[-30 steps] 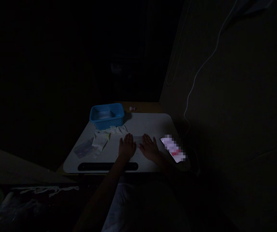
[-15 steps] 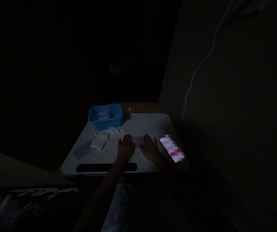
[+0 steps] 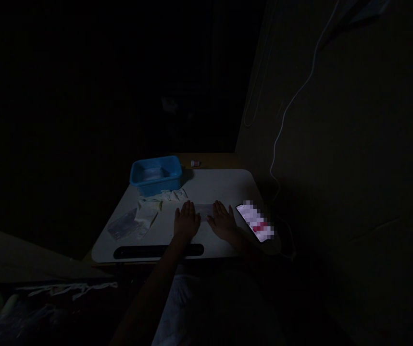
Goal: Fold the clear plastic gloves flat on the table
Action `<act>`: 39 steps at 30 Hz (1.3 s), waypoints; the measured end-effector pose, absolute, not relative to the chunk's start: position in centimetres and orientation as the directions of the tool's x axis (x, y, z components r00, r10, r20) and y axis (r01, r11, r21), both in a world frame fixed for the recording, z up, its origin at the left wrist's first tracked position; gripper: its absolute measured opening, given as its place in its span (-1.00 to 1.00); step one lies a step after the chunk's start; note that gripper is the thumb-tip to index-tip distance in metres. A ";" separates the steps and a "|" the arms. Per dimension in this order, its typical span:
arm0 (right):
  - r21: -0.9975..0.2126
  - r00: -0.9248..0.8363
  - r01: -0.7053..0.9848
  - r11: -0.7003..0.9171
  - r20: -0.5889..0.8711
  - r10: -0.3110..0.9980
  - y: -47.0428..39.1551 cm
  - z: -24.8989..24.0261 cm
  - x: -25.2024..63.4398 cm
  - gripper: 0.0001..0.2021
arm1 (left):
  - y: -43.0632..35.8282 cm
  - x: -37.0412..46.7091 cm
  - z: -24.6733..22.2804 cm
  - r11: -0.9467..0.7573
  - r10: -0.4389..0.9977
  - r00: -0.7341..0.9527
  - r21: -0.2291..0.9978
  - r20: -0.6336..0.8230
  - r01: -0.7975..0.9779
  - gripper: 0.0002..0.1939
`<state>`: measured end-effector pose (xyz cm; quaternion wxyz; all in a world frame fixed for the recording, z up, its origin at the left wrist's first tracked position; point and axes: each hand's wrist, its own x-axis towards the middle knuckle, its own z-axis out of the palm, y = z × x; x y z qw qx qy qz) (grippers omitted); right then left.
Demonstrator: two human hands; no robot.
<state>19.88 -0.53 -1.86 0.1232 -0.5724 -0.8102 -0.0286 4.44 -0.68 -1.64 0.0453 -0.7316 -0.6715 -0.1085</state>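
Observation:
Both palms face down over a clear plastic sheet or bag (image 3: 204,211) on a white table (image 3: 220,185). My left hand (image 3: 187,219) lies flat on its left side, fingers stretched forward. On the other side my right hand (image 3: 222,219) is just as flat, thumb pointing inward. Each hand covers part of the plastic, so its full outline is hidden. Left of my left hand are a crumpled pale wrapper (image 3: 148,211) and another clear plastic bag (image 3: 123,224). A lit phone (image 3: 255,222) lies right of my right hand.
A blue plastic basin (image 3: 156,175) stands at the table's back left, with whitish crumpled pieces (image 3: 173,194) before it. Behind the table lies a small white-and-red container (image 3: 195,163). A black slot (image 3: 141,251) runs along the front edge. A white cable (image 3: 281,120) hangs by the right wall.
The view has shifted very slightly. Both hands stay flat on the plastic in nearly the same place, and nothing else has visibly moved.

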 end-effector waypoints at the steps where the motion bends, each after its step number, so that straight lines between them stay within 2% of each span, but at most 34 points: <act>1: -0.095 -0.317 0.933 0.346 0.236 0.919 -0.6 -1.8 19.9 -0.41 | -0.7 4.3 -1.7 -0.080 0.973 0.062 0.076 0.221 0.994 -0.42; 12: -0.132 -0.310 0.931 0.341 0.206 0.928 -0.6 -1.4 19.9 -0.40 | -1.8 2.7 -1.9 0.048 0.955 -0.069 0.077 0.289 0.996 -0.43; 18: -0.136 -0.309 0.930 0.341 0.215 0.927 -0.5 -1.7 19.8 -0.37 | -1.7 2.9 -1.6 -0.066 0.928 0.023 0.105 0.372 0.992 -0.43; 22: -0.125 -0.304 0.933 0.338 0.228 0.925 -0.4 -1.8 19.7 -0.34 | -0.9 4.2 -0.8 -0.232 0.943 0.198 0.102 0.267 0.967 -0.46; 27: -0.119 -0.315 0.931 0.344 0.211 0.925 -0.4 -1.6 19.8 -0.43 | 0.4 6.2 -0.4 -0.398 0.914 0.373 0.167 0.160 0.902 -0.47; 33: -0.110 -0.323 0.929 0.352 0.218 0.921 -0.6 -1.5 19.8 -0.44 | 1.1 6.8 -0.7 -0.327 0.944 0.326 0.229 0.040 0.917 -0.45; 39: -0.105 -0.315 0.933 0.344 0.225 0.922 -0.6 -1.7 19.9 -0.44 | 0.6 6.8 -0.4 -0.276 0.961 0.275 0.172 0.026 0.946 -0.45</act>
